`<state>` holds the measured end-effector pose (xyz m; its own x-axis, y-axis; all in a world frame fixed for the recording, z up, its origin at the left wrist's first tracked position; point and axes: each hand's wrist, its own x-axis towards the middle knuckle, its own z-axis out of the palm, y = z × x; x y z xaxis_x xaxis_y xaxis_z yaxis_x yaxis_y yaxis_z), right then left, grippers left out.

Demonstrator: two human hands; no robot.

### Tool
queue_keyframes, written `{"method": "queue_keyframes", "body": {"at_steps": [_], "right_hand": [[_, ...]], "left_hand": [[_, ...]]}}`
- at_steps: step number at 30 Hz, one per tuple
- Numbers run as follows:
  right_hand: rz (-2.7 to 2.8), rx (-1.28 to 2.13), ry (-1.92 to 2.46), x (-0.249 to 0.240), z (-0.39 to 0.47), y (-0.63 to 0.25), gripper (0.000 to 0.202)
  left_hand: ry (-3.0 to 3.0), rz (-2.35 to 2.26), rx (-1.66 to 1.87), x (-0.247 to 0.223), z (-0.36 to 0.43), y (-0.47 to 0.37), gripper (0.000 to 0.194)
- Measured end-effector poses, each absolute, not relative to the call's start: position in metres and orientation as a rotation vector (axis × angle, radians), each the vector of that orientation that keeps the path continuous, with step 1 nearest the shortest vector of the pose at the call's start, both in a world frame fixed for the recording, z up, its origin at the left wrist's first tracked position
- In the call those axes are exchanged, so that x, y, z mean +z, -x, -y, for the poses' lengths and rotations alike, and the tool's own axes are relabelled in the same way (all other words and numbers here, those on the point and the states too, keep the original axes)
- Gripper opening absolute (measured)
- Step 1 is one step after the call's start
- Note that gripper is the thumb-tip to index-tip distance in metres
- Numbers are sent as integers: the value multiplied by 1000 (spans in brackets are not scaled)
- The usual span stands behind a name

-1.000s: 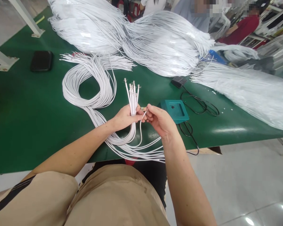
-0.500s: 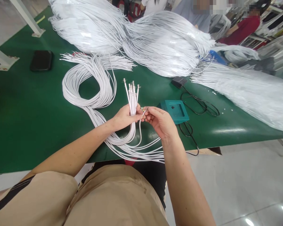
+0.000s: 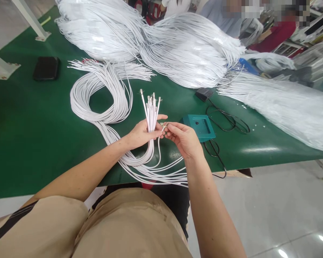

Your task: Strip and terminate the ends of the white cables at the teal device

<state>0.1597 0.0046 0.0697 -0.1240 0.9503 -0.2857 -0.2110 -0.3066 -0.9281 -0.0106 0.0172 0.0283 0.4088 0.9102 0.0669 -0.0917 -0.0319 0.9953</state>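
My left hand (image 3: 143, 134) is closed around a bunch of white cables (image 3: 151, 114), whose stripped, frayed ends point up and away from me. Its index finger sticks out past the bunch. Between the two hands a single white cable (image 3: 159, 148) curves up, and its end sits at the fingertips of both. My right hand (image 3: 183, 138) pinches that cable's end with thumb and fingers; the tip itself is small and partly hidden. Below the hands, the lengths of the cables run along the table's near edge and back to a coil (image 3: 79, 98) on the left.
Large bundles of white cable (image 3: 185, 50) lie across the back of the green table (image 3: 56, 150). A teal device (image 3: 200, 127) with black cords stands right of my hands. A black pad (image 3: 46, 68) lies left, near white metal posts (image 3: 32, 18). Other people are beyond the table.
My left index finger has stretched out away from the bunch. The held cable ends have fanned slightly to the right. My right hand keeps its pinch in nearly the same place.
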Motion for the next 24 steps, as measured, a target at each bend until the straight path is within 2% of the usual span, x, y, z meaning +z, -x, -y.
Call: {"method": "queue_keyframes", "body": {"at_steps": [11,14,17,24], "right_hand": [[1426,973,1622,77,-4,-155,16],[1508,957,1579,78,-6,-156,23],[1660,911,1550,72,-6,-154,19],[2362,-15,1377,49,-15,-163,29]], "left_hand": [[-1315,-763,907,31,-17,10,43],[-1335,-791,911,32,-17,11,43],[-1289,-799,897,34,-18,11,45],[-973,-817,893,27,-22,7,46]]}}
